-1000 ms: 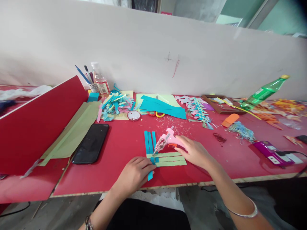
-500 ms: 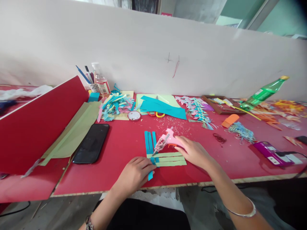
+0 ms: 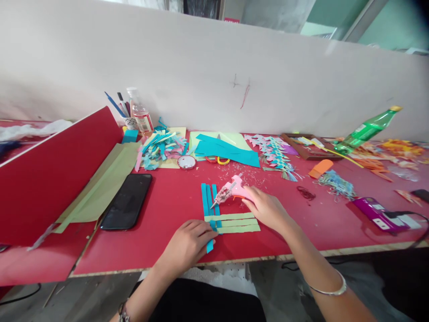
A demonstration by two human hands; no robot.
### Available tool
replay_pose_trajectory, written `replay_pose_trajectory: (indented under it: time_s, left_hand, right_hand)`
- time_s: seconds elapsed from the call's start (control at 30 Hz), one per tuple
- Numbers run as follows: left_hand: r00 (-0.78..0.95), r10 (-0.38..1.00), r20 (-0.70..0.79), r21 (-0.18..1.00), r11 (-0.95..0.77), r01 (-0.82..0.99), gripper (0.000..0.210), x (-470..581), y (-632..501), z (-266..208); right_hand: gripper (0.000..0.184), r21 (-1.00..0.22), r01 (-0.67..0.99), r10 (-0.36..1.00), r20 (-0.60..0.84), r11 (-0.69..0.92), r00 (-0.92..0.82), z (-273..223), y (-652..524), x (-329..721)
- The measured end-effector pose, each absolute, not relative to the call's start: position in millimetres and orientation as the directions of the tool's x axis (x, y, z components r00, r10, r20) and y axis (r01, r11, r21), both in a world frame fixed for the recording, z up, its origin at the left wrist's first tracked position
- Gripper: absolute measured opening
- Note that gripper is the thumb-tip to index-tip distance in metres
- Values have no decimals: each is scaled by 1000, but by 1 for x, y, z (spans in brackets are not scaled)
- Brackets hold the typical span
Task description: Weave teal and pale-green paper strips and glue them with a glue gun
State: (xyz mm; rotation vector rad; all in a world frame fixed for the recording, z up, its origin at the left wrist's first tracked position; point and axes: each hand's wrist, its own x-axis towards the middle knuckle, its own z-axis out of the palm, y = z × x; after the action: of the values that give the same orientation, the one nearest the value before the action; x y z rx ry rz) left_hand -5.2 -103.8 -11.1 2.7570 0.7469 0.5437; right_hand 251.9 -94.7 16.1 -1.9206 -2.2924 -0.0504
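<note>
My right hand (image 3: pixel 263 205) is wrapped round the handle of a pink glue gun (image 3: pixel 231 188). Its nozzle points down and to the left, over the upright blue paper strips (image 3: pixel 208 197). Pale green paper strips (image 3: pixel 239 224) lie across these blue ones, interlaced at their left ends. With fingers bent, my left hand (image 3: pixel 192 241) presses on the lower left corner of the weave. The end of a blue strip sticks out below its fingertips. The hand covers part of the crossing.
A black phone (image 3: pixel 127 201) lies on the left, beside green paper sheets (image 3: pixel 103 185). Behind are paper scraps (image 3: pixel 164 147), a blue sheet (image 3: pixel 228 151) and yellow-handled scissors (image 3: pixel 223 161). A tilted green bottle (image 3: pixel 368 129) and a purple power strip (image 3: pixel 378 214) are at right.
The glue gun has lifted slightly, its nozzle moving up and away from the crossing of the strips. My left hand stays in place on the strips.
</note>
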Motion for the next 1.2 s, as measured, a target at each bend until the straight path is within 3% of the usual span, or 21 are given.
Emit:
replay_pose_trajectory:
  time_s: [1.2]
  left_hand:
    - [788, 530, 313, 315, -841, 440, 23, -5, -104, -10]
  right_hand:
    - [30, 87, 996, 991, 131, -32, 21, 28, -63, 225]
